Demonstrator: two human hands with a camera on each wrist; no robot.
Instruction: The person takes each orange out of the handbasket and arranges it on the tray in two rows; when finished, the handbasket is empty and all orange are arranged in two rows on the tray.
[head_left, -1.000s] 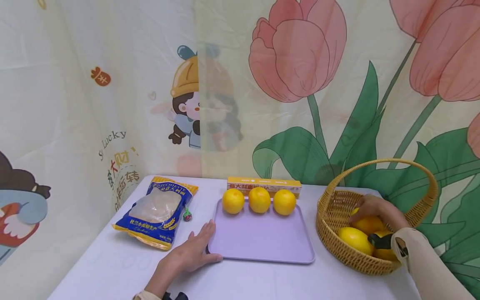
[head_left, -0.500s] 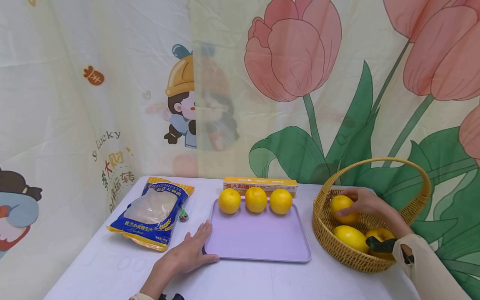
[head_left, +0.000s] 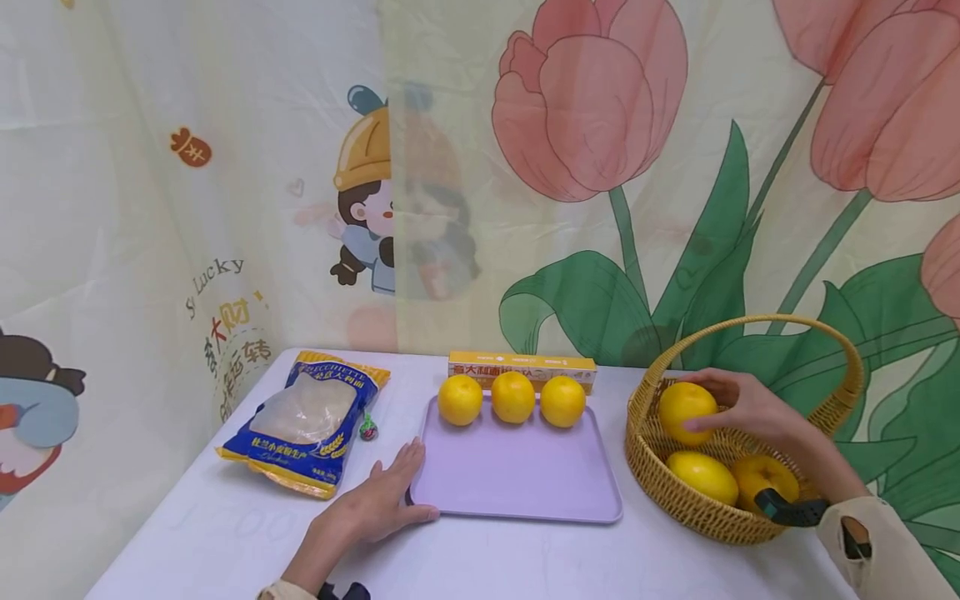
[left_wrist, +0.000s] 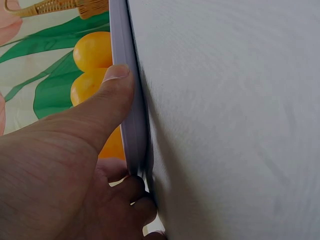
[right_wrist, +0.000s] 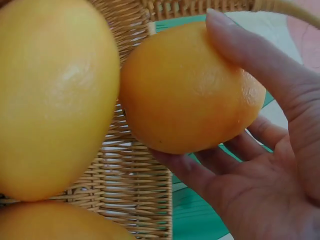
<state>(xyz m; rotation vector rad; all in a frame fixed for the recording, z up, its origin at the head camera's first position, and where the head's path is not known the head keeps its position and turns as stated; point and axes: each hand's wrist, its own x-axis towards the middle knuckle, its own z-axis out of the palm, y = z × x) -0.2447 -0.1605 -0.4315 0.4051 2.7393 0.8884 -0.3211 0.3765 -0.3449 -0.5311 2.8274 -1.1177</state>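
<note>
Head view: right hand (head_left: pixel 752 408) gripped orange fruit (head_left: pixel 686 412) at wicker basket (head_left: pixel 651 475), near two other fruits (head_left: pixel 702 477) inside; left hand (head_left: pixel 377 506), fingers extended, touched purple tray (head_left: pixel 517 479) at near-left corner; three more fruits (head_left: pixel 513 397) lined far edge.

The tray (head_left: pixel 517 475) lies between bag (head_left: pixel 307 417) and basket (head_left: pixel 651 481).

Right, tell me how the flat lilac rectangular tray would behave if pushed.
The flat lilac rectangular tray is probably stiff, as its edges run straight. It would likely slide rather than tip, lying wide and low on the white table. A jerk might set the three round orange fruits along its far side rolling, given their shape.
</note>
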